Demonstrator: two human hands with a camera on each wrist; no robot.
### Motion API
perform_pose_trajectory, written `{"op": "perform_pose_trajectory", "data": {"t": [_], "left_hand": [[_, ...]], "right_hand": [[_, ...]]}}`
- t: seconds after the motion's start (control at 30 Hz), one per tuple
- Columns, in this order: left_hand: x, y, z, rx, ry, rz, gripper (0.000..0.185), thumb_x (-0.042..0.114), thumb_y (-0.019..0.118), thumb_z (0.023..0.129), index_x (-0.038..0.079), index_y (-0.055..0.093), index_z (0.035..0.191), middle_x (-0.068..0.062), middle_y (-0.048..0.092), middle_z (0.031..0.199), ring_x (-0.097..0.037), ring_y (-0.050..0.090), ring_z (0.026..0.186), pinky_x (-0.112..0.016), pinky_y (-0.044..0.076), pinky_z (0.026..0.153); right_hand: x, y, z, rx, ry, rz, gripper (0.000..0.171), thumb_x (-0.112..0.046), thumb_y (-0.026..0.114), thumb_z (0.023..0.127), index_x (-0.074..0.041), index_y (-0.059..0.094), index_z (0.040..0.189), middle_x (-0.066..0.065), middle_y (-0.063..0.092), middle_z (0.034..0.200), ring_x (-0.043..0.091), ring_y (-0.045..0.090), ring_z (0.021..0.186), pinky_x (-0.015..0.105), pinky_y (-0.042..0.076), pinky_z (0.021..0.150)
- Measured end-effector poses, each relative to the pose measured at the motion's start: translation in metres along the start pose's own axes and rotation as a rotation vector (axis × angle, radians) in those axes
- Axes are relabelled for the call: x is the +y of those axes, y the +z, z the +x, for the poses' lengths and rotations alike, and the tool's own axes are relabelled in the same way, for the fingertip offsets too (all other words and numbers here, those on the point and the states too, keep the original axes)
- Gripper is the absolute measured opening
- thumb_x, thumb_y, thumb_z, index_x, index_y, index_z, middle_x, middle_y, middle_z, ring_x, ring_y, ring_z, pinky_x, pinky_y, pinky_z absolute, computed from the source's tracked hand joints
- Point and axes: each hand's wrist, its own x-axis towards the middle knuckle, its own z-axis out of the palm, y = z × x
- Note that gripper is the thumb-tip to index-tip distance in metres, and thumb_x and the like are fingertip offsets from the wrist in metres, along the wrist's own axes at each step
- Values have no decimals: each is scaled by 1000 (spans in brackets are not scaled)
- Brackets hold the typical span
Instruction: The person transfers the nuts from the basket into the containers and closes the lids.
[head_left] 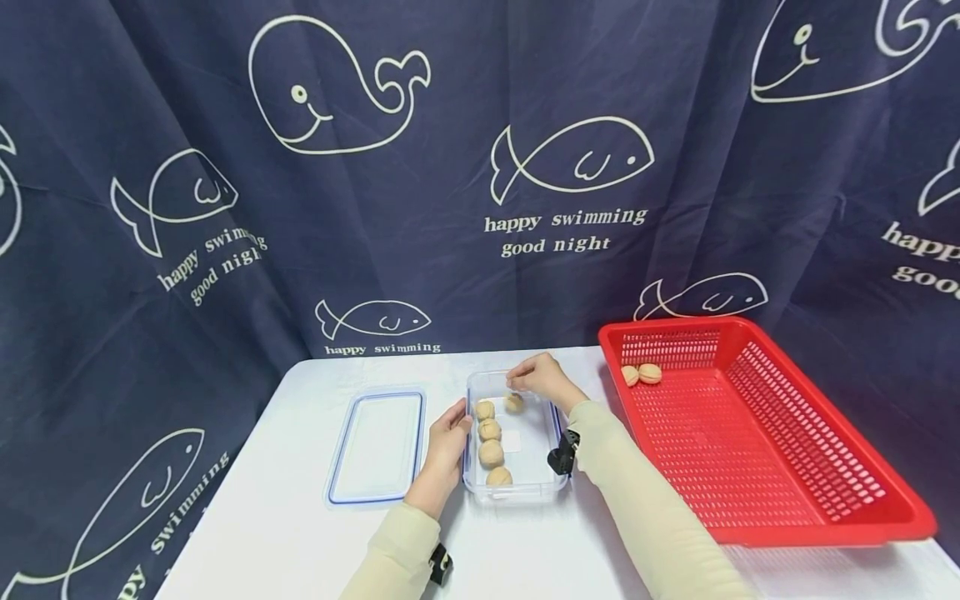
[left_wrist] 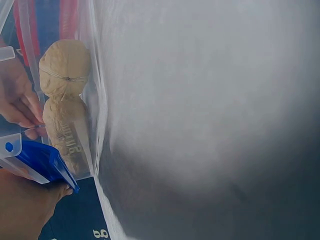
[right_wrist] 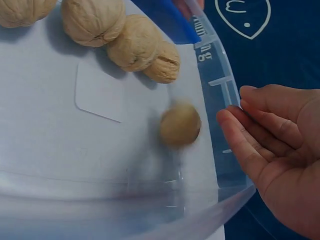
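Note:
A clear plastic food container (head_left: 522, 492) stands on the table with several walnuts (head_left: 491, 453) in a row along its left side. My left hand (head_left: 446, 442) grips the container's left wall, near a blue locking flap (left_wrist: 40, 160). My right hand (head_left: 546, 379) is over the container's far right part, fingers apart from a single walnut (right_wrist: 180, 126) just below them. That walnut looks blurred in the right wrist view. In that view the right hand (right_wrist: 277, 142) has its fingers loosely bent with nothing between them.
A clear lid with a blue seal (head_left: 378, 446) lies left of the container. To the right stands a large red plastic basket (head_left: 750, 533) with two walnuts (head_left: 649, 373) in its far left corner. A dark blue curtain (head_left: 465, 275) hangs behind the white table (head_left: 247, 500).

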Motion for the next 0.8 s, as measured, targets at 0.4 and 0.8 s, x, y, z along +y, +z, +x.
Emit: {"op": "perform_pose_trajectory", "data": {"t": [0.4, 0.8], "left_hand": [[-2, 0, 1, 5, -11, -1, 44, 0, 45, 97, -7, 40, 140, -27, 38, 145, -39, 35, 136, -45, 29, 115], [1, 0, -2, 2, -3, -4, 45, 0, 45, 97, -9, 39, 141, -28, 36, 146, -40, 33, 137, -45, 28, 115]], "right_hand": [[-10, -5, -3, -35, 16, 9, 24, -5, 71, 83, 9, 70, 103, 16, 73, 91, 14, 68, 77, 28, 59, 74], [-27, -27, 1, -39, -41, 27, 24, -9, 70, 85, 4, 71, 106, 15, 72, 100, 20, 68, 90, 34, 57, 86]]}}
